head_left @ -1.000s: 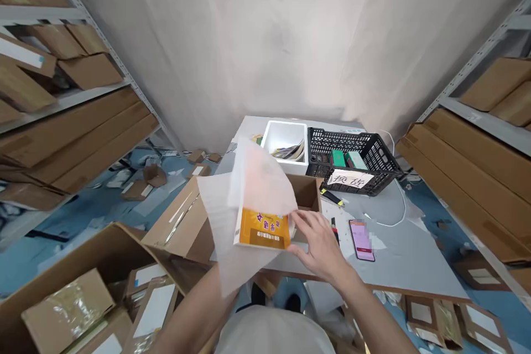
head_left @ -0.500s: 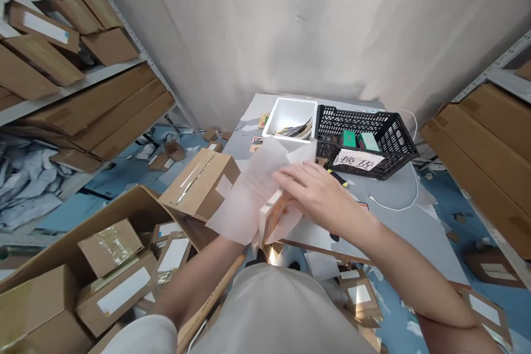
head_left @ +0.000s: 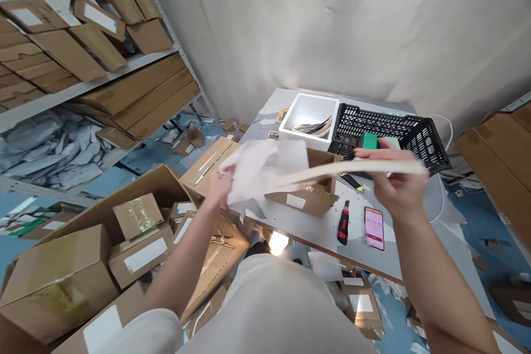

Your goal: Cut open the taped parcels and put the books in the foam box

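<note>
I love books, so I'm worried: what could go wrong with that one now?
The book might slip or bend, since the right hand holds it near one end. The thin paper, bunched in the left hand, could tear. The phone lies uncovered nearby, so a dropped book might hit it.

A grey table (head_left: 357, 235) bears a white bin (head_left: 317, 106), black crate (head_left: 388, 121), carton (head_left: 319, 206), red-black cutter (head_left: 343, 225), phone (head_left: 374, 228)

Light is bright; motion blurs the paper (head_left: 259, 170).
</note>
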Demonstrator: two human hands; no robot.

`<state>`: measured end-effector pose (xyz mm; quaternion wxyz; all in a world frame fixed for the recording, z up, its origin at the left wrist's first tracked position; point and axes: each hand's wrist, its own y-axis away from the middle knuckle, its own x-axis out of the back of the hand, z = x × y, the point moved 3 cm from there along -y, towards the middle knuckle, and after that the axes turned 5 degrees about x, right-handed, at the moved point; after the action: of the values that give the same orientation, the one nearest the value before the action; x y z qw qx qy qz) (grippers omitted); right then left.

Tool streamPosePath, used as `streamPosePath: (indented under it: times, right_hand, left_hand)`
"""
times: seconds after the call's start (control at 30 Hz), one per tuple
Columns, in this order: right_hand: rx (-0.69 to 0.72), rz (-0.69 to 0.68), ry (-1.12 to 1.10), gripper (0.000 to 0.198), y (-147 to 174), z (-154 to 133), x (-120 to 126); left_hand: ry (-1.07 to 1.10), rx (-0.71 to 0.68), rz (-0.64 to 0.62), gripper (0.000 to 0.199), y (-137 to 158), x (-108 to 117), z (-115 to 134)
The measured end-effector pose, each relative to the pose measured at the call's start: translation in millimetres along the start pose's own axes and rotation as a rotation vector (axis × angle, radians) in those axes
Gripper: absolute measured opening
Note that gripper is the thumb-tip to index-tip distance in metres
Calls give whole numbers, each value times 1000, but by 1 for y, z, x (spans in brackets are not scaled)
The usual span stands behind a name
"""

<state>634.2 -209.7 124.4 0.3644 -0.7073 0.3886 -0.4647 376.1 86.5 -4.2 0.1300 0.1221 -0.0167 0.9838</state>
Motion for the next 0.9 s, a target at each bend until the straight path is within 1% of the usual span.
streamPosePath:
  times: [0.03,0.1,0.17,0.2,0.23,0.27,0.33,0.37,0.43,0.5,0.53,0.57,0.6,0.63,0.67,0.7,0.73,0.77,0.8,0.83,0.87,0.9]
  right_hand:
    - [-70,154,16,16,4,7,7]
    - [-147,412,36,26,14,18,19]
    - [-168,576,8,34,25,25,25]
    - [-180,629,-11,37,31,28,27]
    - [-204,673,-20,37,38,30,28]
    - [-245,707,-18,36,45,32,27]
    - [-345,760,4,30,60,31,24]
    - [-394,786,5,27,66,29,22]
    - [-489,823,-33,24,76,22,16]
    - [-591,820,-97,26,81,13,8]
    - [-649,794,-125,27,83,10,2]
    - [-708,755,-150,28,83,6,-4]
    - [-759,716,-174,30,83,4,-12]
    - [-801,685,-194,32,83,1,-20]
    - [-834,662,-213,33,84,-1,-29]
    - [-858,648,-230,34,85,-4,-38]
    - [-876,638,-247,35,85,-6,-48]
    - [-891,627,-266,36,86,-8,-58]
    - [-904,612,-286,38,86,-10,-67]
    - [-917,591,-310,38,86,-11,-76]
    - [-924,571,-336,38,84,-11,-82]
    - [-925,558,-359,38,81,-11,-86]
  left_hand:
    - [-34,-20,41,34,-11,15,1]
    - [-228,-207,201,37,-35,45,5]
    - [-403,-300,261,41,-60,65,3]
    - [-485,-301,272,44,-71,71,-1]
    - [-561,-266,275,47,-82,74,-6]
    - [-629,-203,275,49,-92,75,-13]
    - [-724,-26,268,55,-109,74,-29]
    - [-745,57,258,58,-116,72,-35]
    - [-755,162,222,68,-128,66,-44]
    - [-748,195,230,86,-134,59,-45]
    - [-748,205,268,98,-133,55,-42]
    - [-729,162,360,108,-128,50,-35]
    - [-694,41,394,111,-119,43,-26]
    - [-630,-106,337,108,-104,32,-17]
    - [-521,-224,193,103,-84,18,-8]
    - [-371,-276,-23,97,-60,3,-2]
    - [-217,-279,-306,89,-33,-14,2]
    - [-85,-237,-643,82,-3,-31,4]
    - [51,-172,-881,77,25,-45,6]
    - [145,-90,-1011,68,47,-55,5]
    - [204,13,-1050,56,62,-61,2]
    - [249,100,-1048,51,71,-64,-2]
